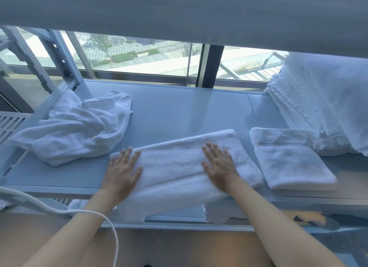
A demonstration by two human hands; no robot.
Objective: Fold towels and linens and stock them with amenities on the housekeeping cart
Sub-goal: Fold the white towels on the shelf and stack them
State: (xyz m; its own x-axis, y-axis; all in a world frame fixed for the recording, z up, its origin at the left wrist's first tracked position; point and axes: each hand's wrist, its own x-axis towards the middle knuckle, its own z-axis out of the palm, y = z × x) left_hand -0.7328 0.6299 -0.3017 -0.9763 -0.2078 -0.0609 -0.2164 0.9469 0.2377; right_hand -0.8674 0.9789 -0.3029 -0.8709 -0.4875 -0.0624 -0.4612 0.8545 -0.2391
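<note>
Head view: crumpled white terry towel (77, 127) at desk (179, 111) left edge. Left hand (122, 172) and right hand (219, 165), both flat and released, press the long half-folded white terry towel (175, 167) at the front edge, its end overhanging. Folded white towel (288, 159) just right; tall folded white stack (322, 103) at right edge. Soft, light, floppy; take by corners. No readable writing.

Your forearms hide the near part of the half-folded towel (179, 163); right of it, the picture's edge cuts off the tall towel stack (326, 99).
</note>
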